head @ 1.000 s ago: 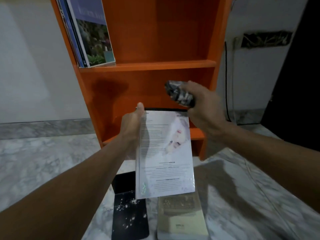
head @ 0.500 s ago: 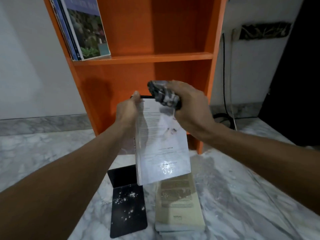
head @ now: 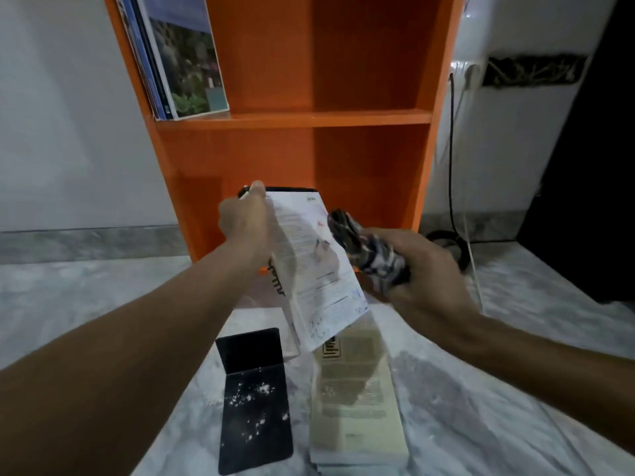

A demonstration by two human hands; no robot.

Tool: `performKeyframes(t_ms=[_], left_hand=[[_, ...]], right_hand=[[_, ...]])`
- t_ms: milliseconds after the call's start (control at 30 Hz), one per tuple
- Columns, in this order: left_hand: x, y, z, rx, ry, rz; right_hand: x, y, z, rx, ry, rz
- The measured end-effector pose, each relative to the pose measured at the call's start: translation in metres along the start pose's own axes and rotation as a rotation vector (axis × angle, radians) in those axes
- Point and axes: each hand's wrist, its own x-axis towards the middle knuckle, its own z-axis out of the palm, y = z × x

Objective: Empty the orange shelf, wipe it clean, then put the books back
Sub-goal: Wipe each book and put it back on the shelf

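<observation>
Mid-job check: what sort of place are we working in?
Probably a room in a home: an orange shelf stands on a marble floor against a plain white wall, a black cable hangs from a wall socket beside it, and books lie on the floor.

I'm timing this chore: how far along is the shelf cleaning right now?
Partly done: the lower compartment of the orange shelf looks empty where visible, and a beige book and black bookend sit on the floor. In hand: the left hand holds a white book by its top; the right hand grips a cloth beside it. Left: the leaning books in the upper compartment, any wiping, and restocking.
</observation>
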Motion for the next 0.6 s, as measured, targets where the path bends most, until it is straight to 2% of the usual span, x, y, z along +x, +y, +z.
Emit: performKeyframes(t_ms=[67, 167, 233, 333, 400, 467, 533, 600], left_hand=[[-0.009, 0.003, 0.014, -0.013, 0.001, -0.053], [-0.017, 0.007, 0.036, -0.016, -0.015, -0.094], [-0.022, 0.011, 0.044, 0.041, -0.046, -0.060], [-0.023, 0.014, 0.048, 0.133, -0.097, -0.005], [-0.021, 0.016, 0.042, 0.107, -0.194, 0.015], [-0.015, 0.014, 0.031, 0.018, -0.281, -0.025], [-0.009, 0.002, 0.019, 0.082, -0.273, -0.135], [-0.009, -0.007, 0.008, 0.075, -0.409, -0.290]], right_hand=[[0.015, -0.010, 0.025, 0.054, -0.138, 0.064], [0.001, -0.008, 0.062, -0.208, -0.319, 0.247], [0.002, 0.000, 0.066, -0.303, -0.230, 0.328], [0.018, 0.008, 0.047, -0.299, -0.089, 0.326], [0.023, 0.009, 0.028, -0.193, -0.021, 0.329], [0.022, 0.006, 0.010, 0.064, 0.030, 0.450], [0.020, 0.004, -0.009, 0.444, 0.059, 0.565], [0.015, 0.005, -0.019, 0.628, 0.064, 0.606]])
